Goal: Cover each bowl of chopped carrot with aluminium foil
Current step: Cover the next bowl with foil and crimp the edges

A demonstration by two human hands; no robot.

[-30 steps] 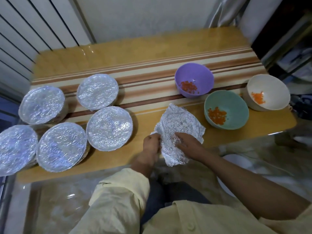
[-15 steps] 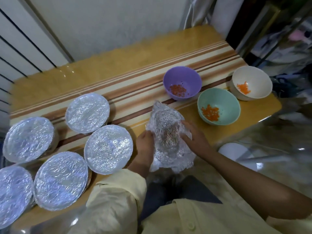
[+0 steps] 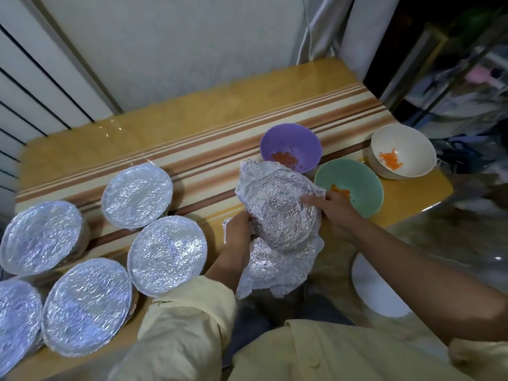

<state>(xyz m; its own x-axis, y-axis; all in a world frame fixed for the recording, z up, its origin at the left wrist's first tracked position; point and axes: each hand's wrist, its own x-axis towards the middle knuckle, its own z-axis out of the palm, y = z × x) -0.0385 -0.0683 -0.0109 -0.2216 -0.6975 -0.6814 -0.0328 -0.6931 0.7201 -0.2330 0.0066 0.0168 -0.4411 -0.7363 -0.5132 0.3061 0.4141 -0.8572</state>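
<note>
You're holding a crumpled sheet of foil [image 3: 283, 215] over the near edge of the tabletop [image 3: 165, 133]. Your left hand [image 3: 239, 229] grips its left side with curled fingers, and your right hand [image 3: 332, 213] pinches the right edge. Just behind it sit the purple bowl [image 3: 288, 138], green bowl [image 3: 362, 185] and white bowl [image 3: 398, 144], all uncovered with chopped carrot [image 3: 284, 159] inside. Five foil-covered bowls [image 3: 166, 255] are clustered off to your left.

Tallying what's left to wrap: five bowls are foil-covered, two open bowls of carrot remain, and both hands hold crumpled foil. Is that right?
Not quite: three open bowls remain, not two: the purple bowl, the green bowl and the white bowl, as the head view shows. The rest stands; the left hand and right hand hold the crumpled foil.
</note>
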